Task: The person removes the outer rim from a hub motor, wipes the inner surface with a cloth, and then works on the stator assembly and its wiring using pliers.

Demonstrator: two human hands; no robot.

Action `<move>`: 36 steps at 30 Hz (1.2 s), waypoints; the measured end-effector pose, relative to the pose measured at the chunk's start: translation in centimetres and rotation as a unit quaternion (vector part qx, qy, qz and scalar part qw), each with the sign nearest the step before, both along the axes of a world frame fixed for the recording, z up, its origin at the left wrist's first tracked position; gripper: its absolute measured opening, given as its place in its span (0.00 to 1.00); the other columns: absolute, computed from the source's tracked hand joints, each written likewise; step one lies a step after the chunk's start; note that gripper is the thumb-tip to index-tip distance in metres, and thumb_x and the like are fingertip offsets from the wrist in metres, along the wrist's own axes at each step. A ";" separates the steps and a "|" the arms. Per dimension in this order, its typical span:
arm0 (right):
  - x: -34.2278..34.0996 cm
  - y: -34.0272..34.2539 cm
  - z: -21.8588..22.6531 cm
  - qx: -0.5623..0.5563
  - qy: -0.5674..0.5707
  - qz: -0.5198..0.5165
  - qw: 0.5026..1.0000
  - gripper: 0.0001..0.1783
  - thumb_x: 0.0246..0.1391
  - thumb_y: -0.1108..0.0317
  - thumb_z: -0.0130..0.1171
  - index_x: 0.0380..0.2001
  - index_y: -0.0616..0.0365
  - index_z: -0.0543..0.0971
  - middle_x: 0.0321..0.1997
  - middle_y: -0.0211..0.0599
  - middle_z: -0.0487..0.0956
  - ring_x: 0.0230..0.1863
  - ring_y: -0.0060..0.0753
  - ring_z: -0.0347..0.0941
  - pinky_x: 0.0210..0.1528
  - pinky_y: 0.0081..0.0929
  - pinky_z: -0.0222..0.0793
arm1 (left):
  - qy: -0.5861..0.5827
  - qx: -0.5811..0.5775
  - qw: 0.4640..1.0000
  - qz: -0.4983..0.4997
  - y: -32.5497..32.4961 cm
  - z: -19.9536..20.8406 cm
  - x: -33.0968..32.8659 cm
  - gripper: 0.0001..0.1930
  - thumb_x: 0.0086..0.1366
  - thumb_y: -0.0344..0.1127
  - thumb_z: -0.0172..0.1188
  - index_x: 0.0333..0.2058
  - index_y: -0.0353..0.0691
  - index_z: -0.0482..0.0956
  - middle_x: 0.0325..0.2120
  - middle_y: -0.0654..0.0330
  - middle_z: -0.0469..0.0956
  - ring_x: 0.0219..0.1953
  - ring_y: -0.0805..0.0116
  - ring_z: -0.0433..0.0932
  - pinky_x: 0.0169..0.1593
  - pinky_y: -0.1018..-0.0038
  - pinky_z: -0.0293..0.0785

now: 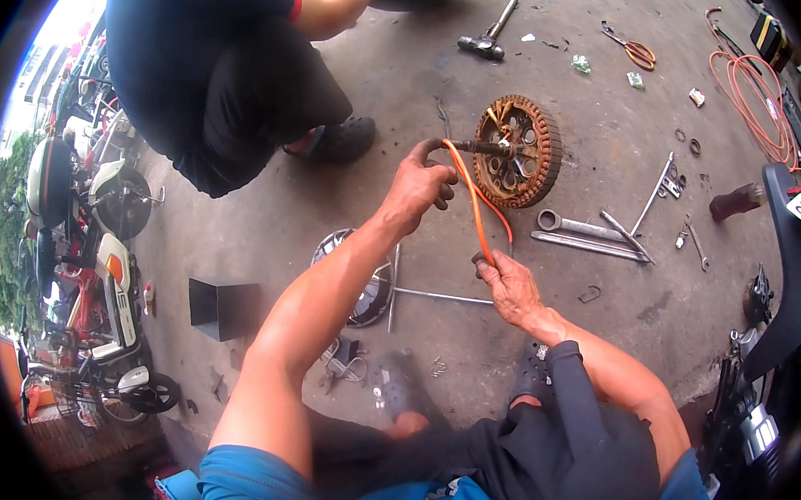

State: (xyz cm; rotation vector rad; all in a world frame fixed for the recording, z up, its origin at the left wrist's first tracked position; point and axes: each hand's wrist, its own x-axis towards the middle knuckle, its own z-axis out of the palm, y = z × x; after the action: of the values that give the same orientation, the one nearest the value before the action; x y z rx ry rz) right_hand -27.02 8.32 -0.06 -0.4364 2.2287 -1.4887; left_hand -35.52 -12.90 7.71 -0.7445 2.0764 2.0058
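A rusty motor stator (541,167), ringed with copper windings, stands on edge on the ground, its axle (480,148) pointing left. An orange cable (473,199) runs from the axle's end, bends down to my right hand and loops back up beside the stator. My left hand (420,189) is at the axle tip, its index finger stretched out and touching where the cable comes out; the other fingers are loosely bent and apart from the cable. Lower down, my right hand (511,289) pinches the orange cable between thumb and fingers.
Right of the stator lie a ring wrench (590,227), metal bars and a small spanner (697,243). A hammer (486,43) and scissors (631,49) lie farther off. A person (237,75) crouches at upper left. A T-handled tool (443,297) and a black box (223,309) are nearer.
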 end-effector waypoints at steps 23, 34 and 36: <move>-1.3 -0.8 3.0 0.006 -0.026 0.006 1.000 0.24 0.59 0.53 0.53 0.51 0.61 0.73 0.46 0.53 0.78 0.49 0.59 0.73 0.49 0.44 0.68 | -0.026 0.058 0.995 -0.074 -1.3 0.4 0.6 0.31 0.58 0.28 0.57 0.61 0.35 0.63 0.28 0.54 0.77 0.23 0.68 0.77 0.27 0.73 0.76; -5.3 -3.6 3.9 -0.198 -0.200 -0.123 0.952 0.19 0.65 0.55 0.48 0.39 0.62 0.76 0.17 0.18 0.62 0.18 0.13 0.55 0.20 0.20 0.51 | -0.014 0.012 1.000 -0.021 0.5 0.4 1.3 0.30 0.56 0.27 0.55 0.60 0.35 0.66 0.27 0.58 0.76 0.23 0.72 0.74 0.26 0.75 0.73; -5.8 -3.1 4.3 -0.197 -0.223 -0.120 0.947 0.20 0.65 0.54 0.48 0.38 0.62 0.77 0.17 0.18 0.62 0.18 0.13 0.56 0.20 0.19 0.51 | -0.004 -0.014 0.999 -0.032 0.8 0.3 1.3 0.31 0.55 0.27 0.56 0.60 0.32 0.65 0.27 0.58 0.76 0.24 0.72 0.74 0.27 0.75 0.74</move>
State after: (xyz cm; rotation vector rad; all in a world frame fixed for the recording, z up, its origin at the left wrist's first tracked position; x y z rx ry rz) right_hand -32.83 5.21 4.25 0.0678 1.6741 -1.9419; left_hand -34.18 -12.06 8.00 -0.6798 2.1001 1.9426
